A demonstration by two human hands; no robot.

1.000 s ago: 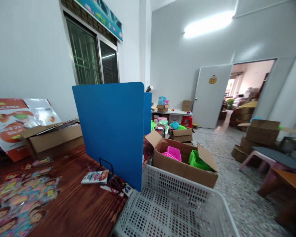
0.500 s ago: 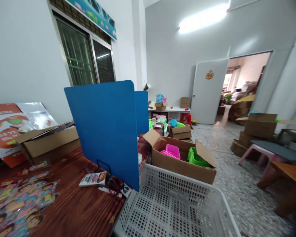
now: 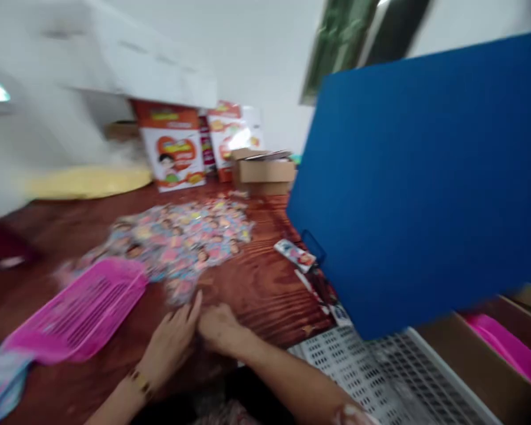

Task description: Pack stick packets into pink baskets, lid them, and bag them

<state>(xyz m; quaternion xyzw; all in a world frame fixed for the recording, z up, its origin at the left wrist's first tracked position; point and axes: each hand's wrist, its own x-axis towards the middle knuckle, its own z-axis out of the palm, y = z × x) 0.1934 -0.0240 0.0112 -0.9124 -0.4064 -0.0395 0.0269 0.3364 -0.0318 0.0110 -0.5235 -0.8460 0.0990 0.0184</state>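
Note:
My left hand (image 3: 172,333), with a gold bracelet at its wrist, is beside my right hand (image 3: 219,327) at the near part of the wooden table (image 3: 265,289). The fingers of both hands are drawn in close together, and anything between them is hidden or blurred. One left finger points forward. Just beyond the fingertips lies a spread of small clear packets (image 3: 181,236) with printed cartoon figures. A pink plastic basket (image 3: 84,307) is left of my left hand.
A blue divider panel (image 3: 416,177) rises at the right, with a small printed pack (image 3: 294,254) beside it. A grey perforated crate (image 3: 349,360) sits below the table edge. Printed boxes (image 3: 172,147) and an open carton (image 3: 265,171) stand at the back.
The view has swung left and down from the room and doorway to the table. Both my hands and the pink basket on the table have come into view.

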